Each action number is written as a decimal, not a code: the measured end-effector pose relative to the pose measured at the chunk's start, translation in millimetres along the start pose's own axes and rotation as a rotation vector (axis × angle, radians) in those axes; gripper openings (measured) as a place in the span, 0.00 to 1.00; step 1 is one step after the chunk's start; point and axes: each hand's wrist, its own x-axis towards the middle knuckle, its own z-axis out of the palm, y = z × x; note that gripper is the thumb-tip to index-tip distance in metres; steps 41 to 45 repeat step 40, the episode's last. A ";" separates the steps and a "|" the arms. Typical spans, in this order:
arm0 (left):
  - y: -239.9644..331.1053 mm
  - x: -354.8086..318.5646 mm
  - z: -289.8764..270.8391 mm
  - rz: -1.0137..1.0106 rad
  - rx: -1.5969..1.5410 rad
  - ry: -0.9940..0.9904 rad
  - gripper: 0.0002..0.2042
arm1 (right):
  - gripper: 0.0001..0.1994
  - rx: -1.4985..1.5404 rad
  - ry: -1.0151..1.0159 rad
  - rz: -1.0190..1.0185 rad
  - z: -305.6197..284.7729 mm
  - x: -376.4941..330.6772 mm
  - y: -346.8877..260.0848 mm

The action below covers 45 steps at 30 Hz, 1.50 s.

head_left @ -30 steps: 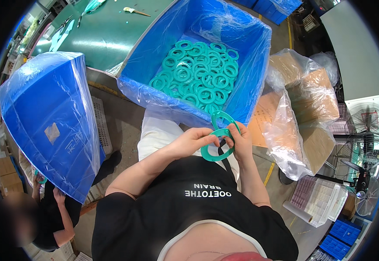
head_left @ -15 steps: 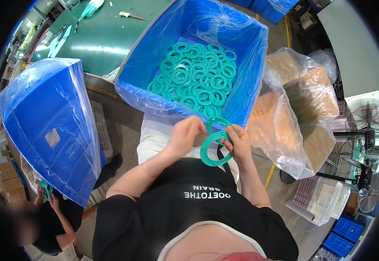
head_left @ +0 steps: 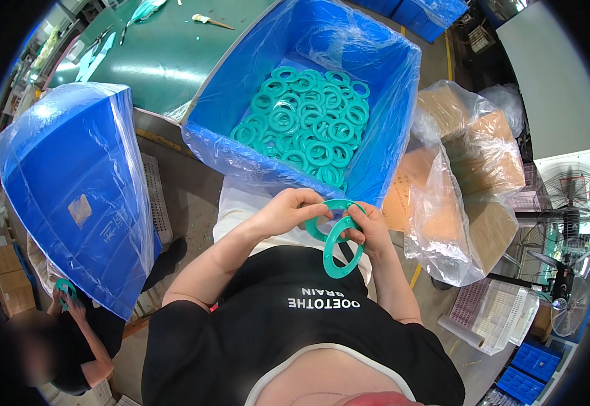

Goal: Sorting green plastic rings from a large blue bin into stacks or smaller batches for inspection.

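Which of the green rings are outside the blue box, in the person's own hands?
Two green rings, pinched between left hand and right hand; the others lie in the lined blue box.

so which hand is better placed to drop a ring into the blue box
Left, probably. The left hand pinches the upper green ring, nearer the blue box. The right hand holds the lower ring, which hangs toward the body.

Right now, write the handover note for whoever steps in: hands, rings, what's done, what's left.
Left hand: pinching the upper teal ring at its left edge.
Right hand: gripping the lower teal ring, which hangs tilted over the lap.
The two rings overlap between the hands, partly split apart.
Blue lined bin ahead holds a pile of teal rings.
Done: a pair lifted out in hand.
Left: finish separating; the bin pile is untouched.
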 end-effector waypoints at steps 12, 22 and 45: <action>-11.4 0.9 12.4 0.723 0.870 0.551 0.04 | 0.14 0.056 -0.005 0.002 5.0 7.0 5.7; -21.4 3.1 -12.3 -0.033 -0.608 0.252 0.10 | 0.11 -0.424 0.670 -0.790 -57.2 -73.3 -105.2; -87.9 -94.1 -82.9 -0.077 -0.544 0.512 0.16 | 0.12 -1.461 0.490 -0.798 -40.0 35.8 -85.1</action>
